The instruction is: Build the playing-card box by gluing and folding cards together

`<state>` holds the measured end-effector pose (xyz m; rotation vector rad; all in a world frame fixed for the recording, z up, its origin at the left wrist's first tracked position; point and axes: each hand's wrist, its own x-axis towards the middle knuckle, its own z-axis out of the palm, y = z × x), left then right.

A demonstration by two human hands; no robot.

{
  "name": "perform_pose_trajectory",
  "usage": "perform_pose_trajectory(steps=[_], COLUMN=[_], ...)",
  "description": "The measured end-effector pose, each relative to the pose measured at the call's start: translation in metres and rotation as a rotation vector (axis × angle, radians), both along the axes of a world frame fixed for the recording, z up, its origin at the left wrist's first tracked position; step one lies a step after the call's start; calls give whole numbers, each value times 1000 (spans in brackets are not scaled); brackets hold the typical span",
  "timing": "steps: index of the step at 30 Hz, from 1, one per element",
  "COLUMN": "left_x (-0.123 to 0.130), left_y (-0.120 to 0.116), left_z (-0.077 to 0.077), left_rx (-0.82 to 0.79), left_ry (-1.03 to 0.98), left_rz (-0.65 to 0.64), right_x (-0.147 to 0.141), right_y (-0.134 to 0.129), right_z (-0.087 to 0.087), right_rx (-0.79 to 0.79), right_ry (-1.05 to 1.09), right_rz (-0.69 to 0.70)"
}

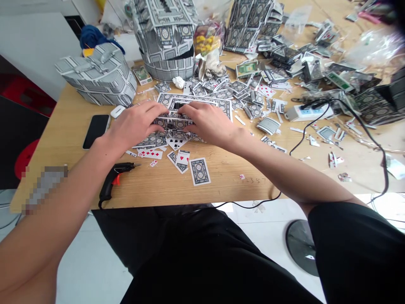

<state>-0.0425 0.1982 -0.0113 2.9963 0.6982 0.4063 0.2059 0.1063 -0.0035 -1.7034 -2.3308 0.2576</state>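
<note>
Both of my hands rest on a flat panel made of playing cards (224, 109) with a dark slot near its middle. My left hand (139, 120) grips its near edge from the left, thumb below and fingers on top. From the right, my right hand (205, 120) pinches the same edge in the same way. Beneath and in front of the panel lie loose cards, among them a face-down card (200, 171) and a heart card (182, 158). A black glue gun (115, 179) with an orange trigger lies nearer the table's front edge.
A phone (96, 131) and a white earbud case (117, 112) lie at the left. Behind stand a card-covered bag (98, 76) and a tall card structure (167, 38). Card scraps, a power strip (308, 112) and a black cable (381, 147) spread over the right side.
</note>
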Motion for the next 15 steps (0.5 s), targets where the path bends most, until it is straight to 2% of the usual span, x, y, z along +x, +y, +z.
perform_pose_trajectory(steps=[8,15], left_x=[-1,-4], left_y=[9,3], left_z=[3,-1], left_rx=[19,3], left_ry=[13,2], left_rz=[-22,9], right_x=[4,6], right_y=[2,1], right_z=[0,-1], right_rx=[5,-5], right_ry=[47,67], right_rz=[17,24])
